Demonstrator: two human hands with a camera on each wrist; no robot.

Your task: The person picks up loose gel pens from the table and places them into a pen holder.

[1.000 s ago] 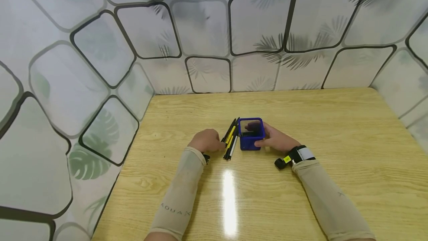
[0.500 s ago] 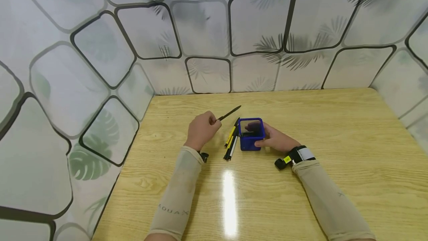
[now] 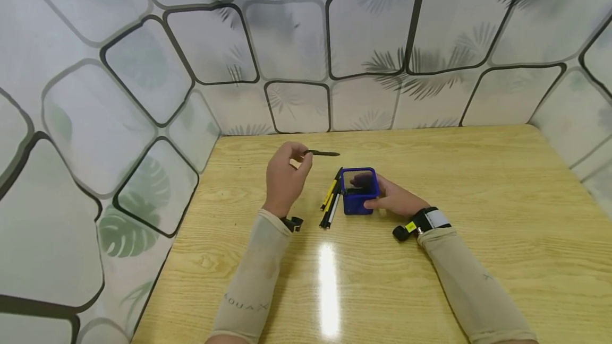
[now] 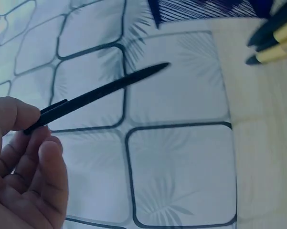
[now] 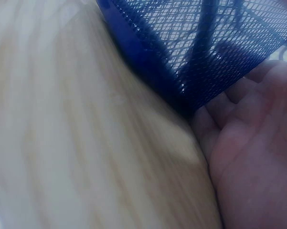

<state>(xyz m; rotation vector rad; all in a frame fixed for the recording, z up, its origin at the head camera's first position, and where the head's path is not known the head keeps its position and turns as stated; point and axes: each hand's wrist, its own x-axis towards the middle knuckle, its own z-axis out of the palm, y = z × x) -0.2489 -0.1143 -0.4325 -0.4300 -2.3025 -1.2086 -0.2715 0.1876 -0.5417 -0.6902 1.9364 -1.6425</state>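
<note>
My left hand (image 3: 286, 179) pinches a black pen (image 3: 325, 153) by its clip end, raised off the table. In the left wrist view the pen (image 4: 105, 90) slants up to the right, its tapered tip pointing away from the fingers. Around the right side of a blue mesh pen holder (image 3: 357, 206) my right hand (image 3: 397, 198) grips, thumb in front and fingers behind. The holder stands on the table; dark shapes show through its mesh, too unclear to name. Just left of it lie several yellow, black and white pens (image 3: 330, 200) in a loose bunch.
The wooden table (image 3: 478, 185) meets a patterned curtain-like backdrop (image 3: 296, 41) at its back and left edges. Each wrist wears a strapped camera, the right one (image 3: 405, 232) close to the tabletop. A bright reflection lies on the table's front part.
My left hand has picked the black pen out of the bunch, moved up and back with it, and turned it from slanted to nearly level. The right hand and holder have stayed put.
</note>
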